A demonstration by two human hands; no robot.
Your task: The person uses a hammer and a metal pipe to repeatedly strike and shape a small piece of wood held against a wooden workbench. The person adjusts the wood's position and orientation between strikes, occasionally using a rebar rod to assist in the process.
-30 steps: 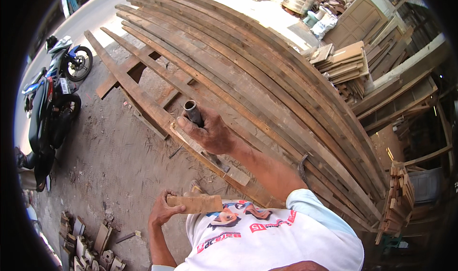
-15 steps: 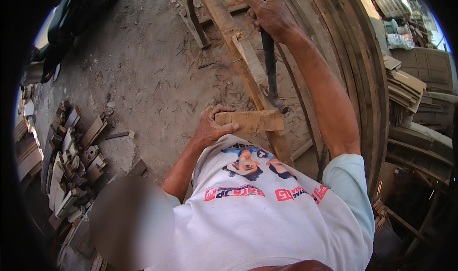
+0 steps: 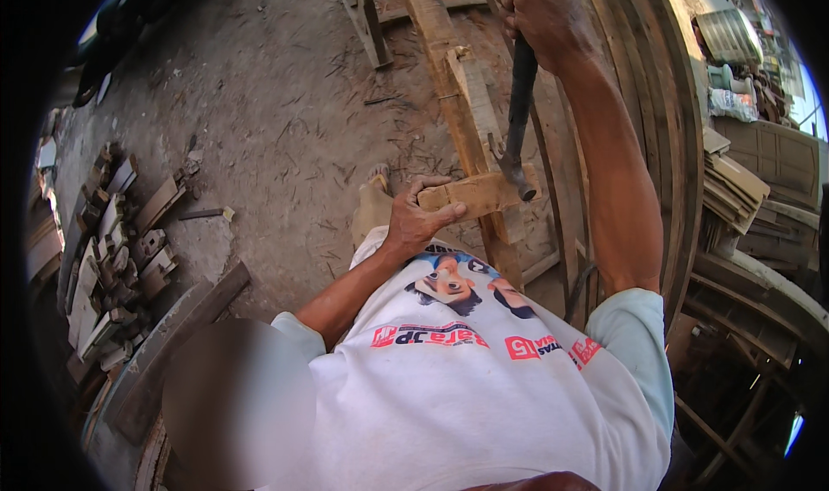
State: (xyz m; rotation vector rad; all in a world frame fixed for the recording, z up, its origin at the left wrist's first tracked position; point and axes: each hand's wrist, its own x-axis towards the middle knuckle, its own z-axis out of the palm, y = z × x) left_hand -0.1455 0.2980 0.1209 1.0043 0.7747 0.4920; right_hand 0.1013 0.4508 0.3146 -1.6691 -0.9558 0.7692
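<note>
My left hand [image 3: 414, 219] is wrapped round the near end of a short wooden block [image 3: 479, 199], which lies crosswise over a long board [image 3: 427, 38]. My right hand [image 3: 548, 20], at the top of the view, grips the dark handle of a claw hammer [image 3: 521, 85]. The hammer head [image 3: 516, 173] is down at the right part of the block; whether it touches the wood I cannot tell. A lighter wooden piece [image 3: 471, 89] lies along the board just left of the handle.
Long curved boards [image 3: 661, 145] run along the right, with stacked panels [image 3: 725, 180] beyond. A scrap-wood pile [image 3: 112, 258] lies on the dirt ground [image 3: 285, 128] at left. A dark motorbike [image 3: 108, 42] stands upper left. A wooden support frame [image 3: 371, 33] is near the top.
The view has tilted down from the boards and street. The hammer now hangs head-down instead of end-on, and my left hand has moved the block forward and right, under the hammer head.
</note>
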